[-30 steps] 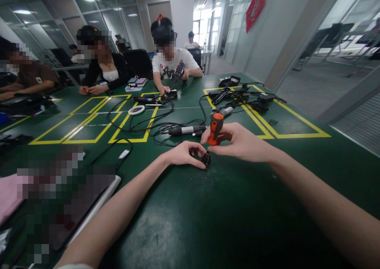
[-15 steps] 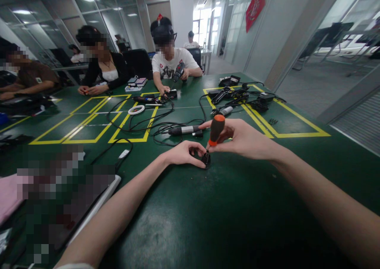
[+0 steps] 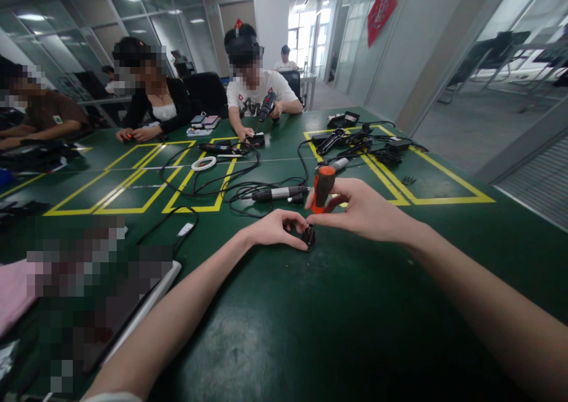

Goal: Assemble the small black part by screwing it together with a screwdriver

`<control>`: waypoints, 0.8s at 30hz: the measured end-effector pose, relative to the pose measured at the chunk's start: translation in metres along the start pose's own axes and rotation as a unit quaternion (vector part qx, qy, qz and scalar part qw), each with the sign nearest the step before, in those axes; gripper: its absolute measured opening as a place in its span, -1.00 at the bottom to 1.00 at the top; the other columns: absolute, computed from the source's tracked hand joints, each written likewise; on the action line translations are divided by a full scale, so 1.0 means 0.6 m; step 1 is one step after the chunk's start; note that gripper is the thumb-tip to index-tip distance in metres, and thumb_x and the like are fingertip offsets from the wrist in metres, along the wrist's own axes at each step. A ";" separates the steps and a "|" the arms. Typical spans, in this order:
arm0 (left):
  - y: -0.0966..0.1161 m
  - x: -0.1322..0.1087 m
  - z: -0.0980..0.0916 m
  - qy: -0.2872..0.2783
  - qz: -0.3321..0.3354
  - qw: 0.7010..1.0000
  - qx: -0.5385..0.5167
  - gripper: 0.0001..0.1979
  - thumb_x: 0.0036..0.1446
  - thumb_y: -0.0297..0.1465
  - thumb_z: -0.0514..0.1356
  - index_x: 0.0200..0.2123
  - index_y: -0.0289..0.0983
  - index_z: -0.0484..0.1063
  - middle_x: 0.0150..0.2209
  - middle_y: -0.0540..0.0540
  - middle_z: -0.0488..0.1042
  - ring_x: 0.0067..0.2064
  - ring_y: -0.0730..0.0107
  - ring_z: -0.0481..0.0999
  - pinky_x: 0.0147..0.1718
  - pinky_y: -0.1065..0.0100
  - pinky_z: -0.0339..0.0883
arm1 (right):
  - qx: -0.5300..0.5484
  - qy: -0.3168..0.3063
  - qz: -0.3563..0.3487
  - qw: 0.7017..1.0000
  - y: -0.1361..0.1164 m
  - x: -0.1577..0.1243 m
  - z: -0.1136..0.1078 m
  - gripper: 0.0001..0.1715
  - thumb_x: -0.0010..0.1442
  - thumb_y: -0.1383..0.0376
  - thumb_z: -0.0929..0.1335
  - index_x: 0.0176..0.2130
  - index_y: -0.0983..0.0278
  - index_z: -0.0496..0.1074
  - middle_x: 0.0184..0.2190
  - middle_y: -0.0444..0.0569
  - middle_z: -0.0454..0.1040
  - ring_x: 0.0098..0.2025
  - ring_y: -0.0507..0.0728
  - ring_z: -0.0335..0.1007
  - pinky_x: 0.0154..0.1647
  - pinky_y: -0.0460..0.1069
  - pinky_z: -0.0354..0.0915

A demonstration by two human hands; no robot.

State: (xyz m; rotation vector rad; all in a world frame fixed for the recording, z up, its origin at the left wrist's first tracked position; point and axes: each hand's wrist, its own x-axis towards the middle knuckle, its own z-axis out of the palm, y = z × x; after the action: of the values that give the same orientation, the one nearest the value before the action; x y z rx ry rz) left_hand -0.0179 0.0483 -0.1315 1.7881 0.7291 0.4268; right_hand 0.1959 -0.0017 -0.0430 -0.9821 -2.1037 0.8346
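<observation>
A screwdriver (image 3: 324,187) with an orange and black handle stands nearly upright in my right hand (image 3: 361,209), gripped between thumb and fingers. Its tip points down at a small black part (image 3: 309,236) on the green table. My left hand (image 3: 279,229) pinches that part from the left side, thumb in front and fingers behind. What kind of part it is cannot be made out. Just beyond my hands lies a grey and black pen-shaped electric tool (image 3: 277,193) with its cable.
Black cables (image 3: 208,190) loop over the green table (image 3: 284,331) among yellow tape outlines. Black parts and cords (image 3: 346,141) lie at the back right, small dark screws (image 3: 408,181) further right. A white tape ring (image 3: 204,163) lies left. Across sits a person with a power drill (image 3: 268,106).
The screwdriver's handle has shifted slightly left and up, and the fingers of my right hand have rolled around it. My left hand stays on the black part.
</observation>
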 end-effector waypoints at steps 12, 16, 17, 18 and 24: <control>-0.002 0.002 0.000 -0.003 0.001 1.000 0.007 -0.59 -0.18 -0.30 0.54 -0.22 -0.29 0.60 -0.26 -0.01 0.58 -0.25 0.42 0.46 -0.21 0.36 0.17 | -0.022 0.011 0.007 1.000 -0.009 0.001 -0.006 -0.61 0.08 0.17 0.51 -0.09 0.28 0.60 -0.18 0.04 0.66 -0.26 0.19 0.58 -0.18 0.10 0.52; -0.002 0.002 0.000 -0.004 0.001 1.000 0.003 -0.62 -0.17 -0.30 0.53 -0.26 -0.29 0.59 -0.27 0.00 0.58 -0.23 0.41 0.47 -0.21 0.35 0.17 | -0.030 -0.002 0.013 0.999 -0.011 -0.001 -0.009 -0.64 0.09 0.17 0.50 -0.12 0.27 0.60 -0.19 0.03 0.66 -0.25 0.21 0.60 -0.15 0.11 0.53; -0.002 0.002 0.000 -0.003 0.001 1.000 0.003 -0.63 -0.17 -0.30 0.53 -0.26 -0.29 0.59 -0.27 0.00 0.58 -0.23 0.41 0.47 -0.20 0.35 0.18 | -0.030 -0.005 0.015 0.999 -0.012 -0.001 -0.010 -0.65 0.09 0.16 0.51 -0.13 0.26 0.60 -0.20 0.02 0.66 -0.25 0.20 0.60 -0.14 0.11 0.54; -0.002 0.001 0.000 -0.003 0.001 1.000 0.002 -0.63 -0.17 -0.31 0.54 -0.26 -0.29 0.59 -0.26 0.00 0.59 -0.23 0.41 0.47 -0.20 0.35 0.18 | -0.029 -0.008 0.017 0.999 -0.013 -0.002 -0.011 -0.64 0.09 0.15 0.51 -0.13 0.26 0.60 -0.22 0.01 0.66 -0.25 0.20 0.60 -0.15 0.11 0.54; -0.003 0.001 -0.001 0.000 0.002 1.000 0.003 -0.61 -0.17 -0.30 0.54 -0.23 -0.28 0.60 -0.25 -0.01 0.59 -0.21 0.39 0.49 -0.18 0.34 0.20 | 0.003 -0.003 0.028 1.000 -0.016 -0.003 -0.010 -0.49 0.07 0.11 0.53 -0.02 0.25 0.58 -0.29 -0.03 0.63 -0.29 0.18 0.58 -0.23 0.07 0.54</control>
State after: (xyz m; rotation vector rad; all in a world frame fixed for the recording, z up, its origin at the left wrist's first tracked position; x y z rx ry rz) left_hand -0.0184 0.0494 -0.1333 1.7954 0.7268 0.4269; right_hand 0.1976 -0.0066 -0.0325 -1.0400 -2.0866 0.8722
